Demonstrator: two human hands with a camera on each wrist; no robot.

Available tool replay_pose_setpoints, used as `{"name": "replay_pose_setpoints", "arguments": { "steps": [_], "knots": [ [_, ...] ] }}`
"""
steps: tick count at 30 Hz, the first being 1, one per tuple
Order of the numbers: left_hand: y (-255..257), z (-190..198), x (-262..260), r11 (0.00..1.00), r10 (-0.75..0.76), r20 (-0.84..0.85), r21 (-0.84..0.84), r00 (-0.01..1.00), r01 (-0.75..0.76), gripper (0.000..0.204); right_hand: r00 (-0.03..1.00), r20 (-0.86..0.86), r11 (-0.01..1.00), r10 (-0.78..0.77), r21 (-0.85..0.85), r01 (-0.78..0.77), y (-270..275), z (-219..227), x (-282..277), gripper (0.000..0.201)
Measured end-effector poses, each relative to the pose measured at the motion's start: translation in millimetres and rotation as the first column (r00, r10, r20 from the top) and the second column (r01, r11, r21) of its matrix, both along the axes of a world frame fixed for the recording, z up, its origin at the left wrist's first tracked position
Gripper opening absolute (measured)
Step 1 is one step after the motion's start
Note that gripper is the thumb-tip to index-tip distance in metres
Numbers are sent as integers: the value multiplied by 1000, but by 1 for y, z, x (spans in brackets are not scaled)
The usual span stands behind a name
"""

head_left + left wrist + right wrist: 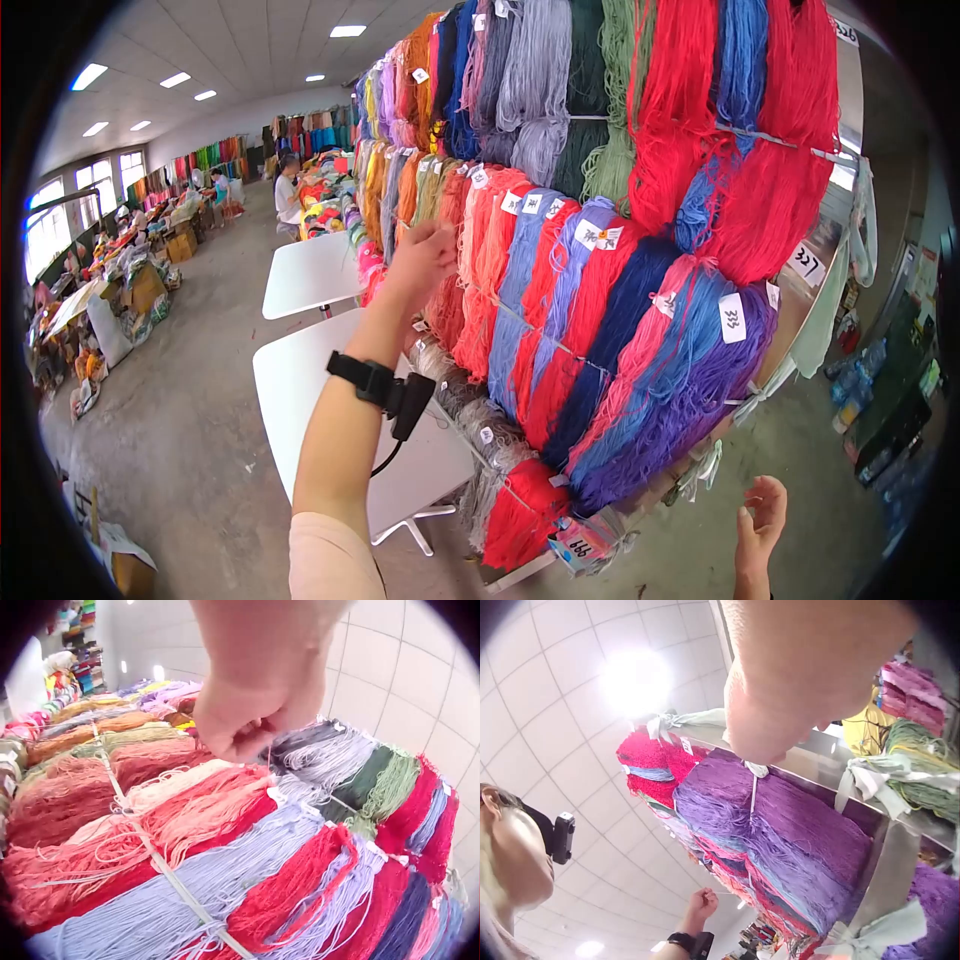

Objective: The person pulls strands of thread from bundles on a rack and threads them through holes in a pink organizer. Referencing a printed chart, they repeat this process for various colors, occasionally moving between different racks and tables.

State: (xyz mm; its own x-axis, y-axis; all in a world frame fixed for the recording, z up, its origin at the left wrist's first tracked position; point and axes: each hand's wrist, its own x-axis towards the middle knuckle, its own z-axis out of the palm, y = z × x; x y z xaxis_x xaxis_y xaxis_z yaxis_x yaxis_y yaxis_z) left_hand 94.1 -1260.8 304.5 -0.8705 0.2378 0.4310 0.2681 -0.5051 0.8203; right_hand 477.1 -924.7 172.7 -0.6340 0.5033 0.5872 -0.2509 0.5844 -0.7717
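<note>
My left hand (425,258) is raised in front of the hanging yarn skeins, near the coral skeins (487,255). Its fingers are curled together, and a thin pink strand of yarn (269,755) runs from the fingertips toward the skeins in the left wrist view. Beside the coral bundle hang light blue skeins (187,892) and red skeins (289,881). My right hand (762,520) is low at the right, holding nothing, fingers loosely bent. In the right wrist view it overlaps the rack beside the purple skeins (802,817).
White tables (310,275) stand left of the rack. White numbered tags (733,318) hang on the skeins, and pale cloth ties (810,350) are at the rack's end. Plastic bottles (860,385) lie at the right. Another person (287,195) is farther back along the aisle.
</note>
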Motion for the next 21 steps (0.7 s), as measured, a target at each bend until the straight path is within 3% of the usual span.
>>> {"name": "replay_pose_setpoints", "arguments": {
  "steps": [2,4,5,7,9,10,11,12,13,14,15,16,18,19,21],
  "knots": [
    [-14,-2,17,963,123,-76,-230,990,-137,12,999,14,999,32,-22,-32,-4,0,4,49],
    [-26,-9,47,843,285,-200,-414,937,-344,15,995,-4,995,97,-3,-97,-7,0,4,49],
    [-31,-15,70,742,377,-287,-475,881,-473,18,991,-9,991,132,3,-132,-6,-1,4,49],
    [-49,-42,119,673,503,-318,-439,804,-595,20,978,-4,976,208,61,-208,0,-3,6,45],
    [-84,-98,162,415,582,-346,-651,736,-635,19,957,4,955,289,70,-288,4,-3,11,43],
    [-98,-138,192,222,574,-395,-768,717,-601,22,949,14,944,314,98,-314,9,-5,16,41],
    [-102,-188,233,-9,483,-451,-860,750,-511,23,941,23,933,338,125,-338,15,-8,22,38],
    [-95,-230,287,-316,202,-408,-888,890,-335,22,932,30,920,361,154,-361,24,-11,28,36],
    [-85,-259,338,-411,-129,-148,-892,981,-189,20,906,73,892,417,158,-423,33,-16,36,33],
    [-78,-295,392,-125,-449,-163,-962,879,-242,17,874,119,860,472,158,-486,45,-22,47,31],
    [-13,-268,429,-432,-496,343,-894,798,116,16,834,172,822,524,153,-549,58,-30,61,28],
    [-10,-365,466,-184,-683,289,-957,671,225,14,791,229,781,568,153,-605,70,-36,76,27],
    [91,-356,505,-295,-683,398,-917,613,267,11,692,342,694,636,138,-707,93,-51,113,24],
    [138,-334,511,-212,-708,297,-955,640,208,8,659,361,674,660,103,-732,106,-58,132,24],
    [229,-316,514,-138,-712,84,-990,697,-21,8,617,378,657,690,30,-753,137,-73,173,23]
  ]
}}
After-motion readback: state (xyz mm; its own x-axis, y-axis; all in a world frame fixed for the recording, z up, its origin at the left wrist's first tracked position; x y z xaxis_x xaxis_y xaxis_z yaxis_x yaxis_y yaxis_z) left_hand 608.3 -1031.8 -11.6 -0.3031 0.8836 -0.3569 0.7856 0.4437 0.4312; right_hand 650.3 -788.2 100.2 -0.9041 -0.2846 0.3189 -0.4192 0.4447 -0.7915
